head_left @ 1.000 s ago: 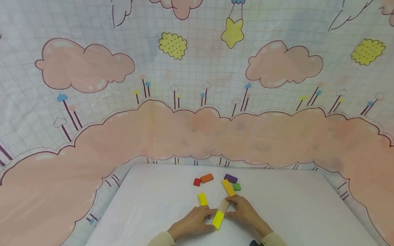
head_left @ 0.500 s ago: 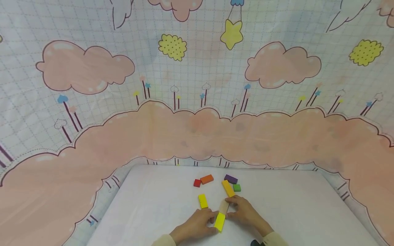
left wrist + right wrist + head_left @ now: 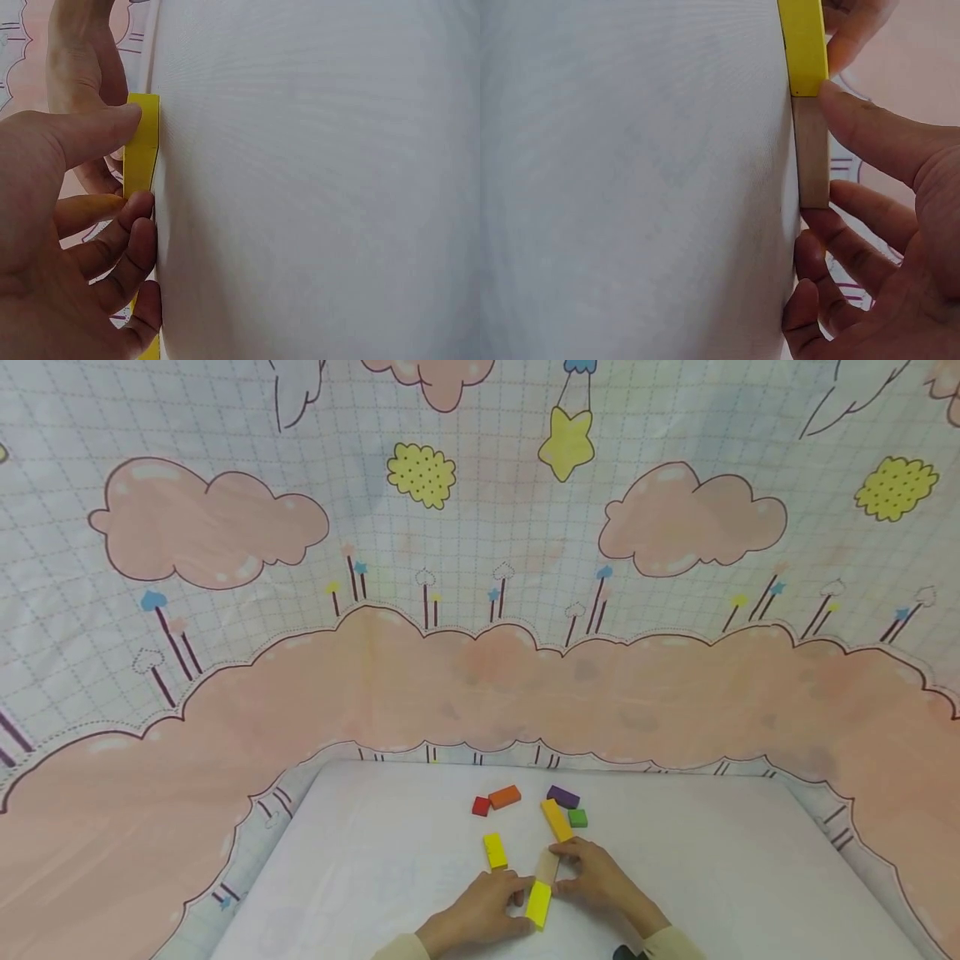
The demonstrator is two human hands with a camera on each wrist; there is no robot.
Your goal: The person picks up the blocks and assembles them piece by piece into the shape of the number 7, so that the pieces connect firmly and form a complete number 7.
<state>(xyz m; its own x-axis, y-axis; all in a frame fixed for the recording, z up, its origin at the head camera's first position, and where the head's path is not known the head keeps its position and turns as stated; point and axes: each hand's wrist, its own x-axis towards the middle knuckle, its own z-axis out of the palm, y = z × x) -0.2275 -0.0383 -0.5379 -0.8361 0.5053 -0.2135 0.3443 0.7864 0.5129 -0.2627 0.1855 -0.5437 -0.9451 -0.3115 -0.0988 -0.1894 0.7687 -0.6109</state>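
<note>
Thumb and index finger of my left hand (image 3: 483, 906) pinch a bright yellow block (image 3: 538, 906) by its ends, low on the white table. Its far end meets the near end of a plain wooden block (image 3: 547, 867), making one line. My right hand (image 3: 596, 877) pinches that wooden block between thumb and fingers. In the right wrist view the wooden block (image 3: 814, 154) lies end to end with the yellow block (image 3: 805, 49), right at the tabletop. The left wrist view has the yellow block (image 3: 140, 142) under my thumb, fingers at its other end.
Another yellow block (image 3: 495, 852) lies just beyond my left hand. A yellow-orange block (image 3: 556, 820) lies beyond my right fingertips, near a green block (image 3: 577, 817) and a purple one (image 3: 563, 797). Farther left are a red block (image 3: 481, 807) and an orange block (image 3: 505, 797).
My left hand and the yellow block have shifted slightly right and nearer the person, the block turning a little more upright in view. My right hand stays nearly in place, the wooden block turning slightly.
</note>
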